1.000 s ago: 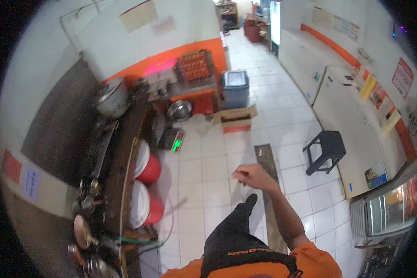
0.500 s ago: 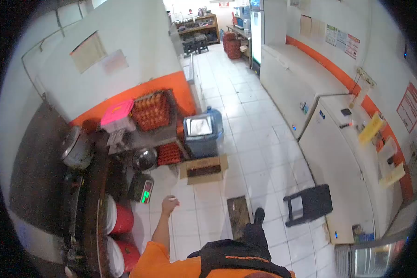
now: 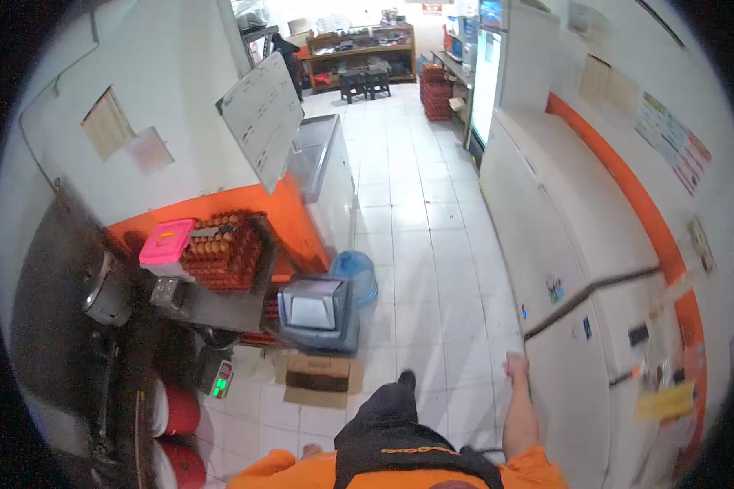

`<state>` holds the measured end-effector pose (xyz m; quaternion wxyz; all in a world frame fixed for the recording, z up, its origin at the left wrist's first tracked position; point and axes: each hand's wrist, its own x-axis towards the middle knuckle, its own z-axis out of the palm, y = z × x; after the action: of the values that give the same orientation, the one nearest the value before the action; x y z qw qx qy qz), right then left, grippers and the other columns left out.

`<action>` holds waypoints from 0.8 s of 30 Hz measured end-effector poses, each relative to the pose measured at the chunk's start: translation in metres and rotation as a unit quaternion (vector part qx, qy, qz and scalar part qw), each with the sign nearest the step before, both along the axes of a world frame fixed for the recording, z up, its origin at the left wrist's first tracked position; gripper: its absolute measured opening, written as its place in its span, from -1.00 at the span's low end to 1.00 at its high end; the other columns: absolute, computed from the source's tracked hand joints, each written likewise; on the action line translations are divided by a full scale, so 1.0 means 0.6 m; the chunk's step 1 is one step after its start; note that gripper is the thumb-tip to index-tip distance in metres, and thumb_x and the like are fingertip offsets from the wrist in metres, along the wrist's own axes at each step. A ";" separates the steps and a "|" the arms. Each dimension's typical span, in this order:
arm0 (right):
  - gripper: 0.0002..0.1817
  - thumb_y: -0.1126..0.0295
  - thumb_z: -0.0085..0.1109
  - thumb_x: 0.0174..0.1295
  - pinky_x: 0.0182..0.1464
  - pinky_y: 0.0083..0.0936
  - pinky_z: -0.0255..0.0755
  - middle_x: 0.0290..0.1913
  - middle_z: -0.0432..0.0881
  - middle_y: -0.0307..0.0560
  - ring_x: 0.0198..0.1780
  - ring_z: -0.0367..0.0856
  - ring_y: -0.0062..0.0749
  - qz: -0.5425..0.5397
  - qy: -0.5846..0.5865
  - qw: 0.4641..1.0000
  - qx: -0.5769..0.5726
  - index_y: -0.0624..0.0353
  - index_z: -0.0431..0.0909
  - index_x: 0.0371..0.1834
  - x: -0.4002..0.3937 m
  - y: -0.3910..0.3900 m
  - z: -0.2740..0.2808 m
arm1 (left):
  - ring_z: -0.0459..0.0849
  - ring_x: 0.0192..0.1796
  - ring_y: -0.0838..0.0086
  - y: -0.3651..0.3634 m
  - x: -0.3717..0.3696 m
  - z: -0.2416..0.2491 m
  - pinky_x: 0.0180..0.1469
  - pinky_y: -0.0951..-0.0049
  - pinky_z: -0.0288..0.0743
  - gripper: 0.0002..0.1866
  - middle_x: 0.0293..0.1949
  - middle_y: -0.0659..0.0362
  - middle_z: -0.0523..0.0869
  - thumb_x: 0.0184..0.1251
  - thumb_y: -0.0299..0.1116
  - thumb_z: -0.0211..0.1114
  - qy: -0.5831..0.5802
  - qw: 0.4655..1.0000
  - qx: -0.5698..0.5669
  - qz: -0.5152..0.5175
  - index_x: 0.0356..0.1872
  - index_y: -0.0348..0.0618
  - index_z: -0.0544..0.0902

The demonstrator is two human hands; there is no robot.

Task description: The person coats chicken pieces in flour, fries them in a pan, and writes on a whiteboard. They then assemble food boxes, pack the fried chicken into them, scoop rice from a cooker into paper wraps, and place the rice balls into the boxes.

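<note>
My right hand (image 3: pixel 515 367) hangs over the tiled floor, beside the white chest freezer (image 3: pixel 567 375); its fingers look curled, but too small to tell what, if anything, they hold. Only a bit of my left hand (image 3: pixel 311 450) shows at the edge of my orange sleeve, with its fingers hidden. Ahead of that hand lies an open cardboard box (image 3: pixel 318 380) on the floor. Behind the box stand a dark bin (image 3: pixel 322 330) and a blue water bottle (image 3: pixel 355 277).
Egg trays (image 3: pixel 224 257) and a pink-lidded container (image 3: pixel 166 244) sit on a table at left. A scale (image 3: pixel 221 379) and red buckets (image 3: pixel 177 409) are below. An open chest freezer (image 3: pixel 332 171) stands ahead, with stacked red trays (image 3: pixel 435 94) farther back.
The view has moved forward along the aisle. My left hand has dropped back toward my body, and my right hand has come into view. The open freezer now shows; the black stool has left view.
</note>
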<state>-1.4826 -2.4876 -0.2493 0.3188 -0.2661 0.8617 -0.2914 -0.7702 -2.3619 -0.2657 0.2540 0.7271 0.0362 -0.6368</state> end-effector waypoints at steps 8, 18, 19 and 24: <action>-0.67 0.10 0.26 0.39 -0.27 -0.22 0.52 -0.41 0.70 0.10 -0.39 0.68 -0.10 0.159 0.234 0.925 -0.253 0.17 0.75 -0.20 -0.072 -0.731 0.271 | 0.70 -0.30 0.18 -0.465 -0.102 -0.038 -0.24 0.07 0.64 -0.59 -0.18 0.06 0.71 0.31 -0.43 0.33 -0.042 0.997 0.038 0.059 0.18 -0.19 0.53; -0.58 -0.02 0.33 0.22 -0.37 -0.28 0.52 -0.46 0.70 -0.06 -0.46 0.64 -0.35 0.215 -0.114 0.897 0.369 0.18 0.70 -0.37 -0.271 -0.856 -0.132 | 0.66 0.31 0.11 -1.451 -0.519 0.168 0.26 0.13 0.60 -0.20 0.21 -0.19 0.70 0.24 -0.41 0.34 -0.209 0.837 -0.359 -0.357 0.53 -0.12 0.26; -0.57 -0.03 0.33 0.22 -0.39 -0.29 0.51 -0.47 0.68 -0.07 -0.47 0.63 -0.35 0.179 -0.121 0.910 0.354 0.19 0.69 -0.38 -0.286 -0.932 -0.122 | 0.63 0.35 0.10 -1.517 -0.539 0.183 0.32 0.14 0.56 -0.19 0.20 -0.20 0.70 0.23 -0.42 0.33 -0.249 0.798 -0.383 -0.394 0.55 -0.12 0.24; -0.52 -0.05 0.34 0.22 -0.45 -0.33 0.44 -0.52 0.62 -0.09 -0.51 0.56 -0.36 0.095 -0.097 0.990 0.034 0.23 0.65 -0.47 -0.440 -1.512 -0.259 | 0.62 0.35 0.01 -1.812 -0.571 0.264 0.33 0.15 0.56 -0.22 0.27 -0.21 0.64 0.27 -0.50 0.34 -0.273 0.803 -0.401 -0.347 0.54 -0.14 0.27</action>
<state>-1.7465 -3.3946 -0.4047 0.4355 -0.3063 0.8071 -0.2552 -1.1128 -3.4492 -0.1072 0.2838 0.6683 -0.5482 -0.4151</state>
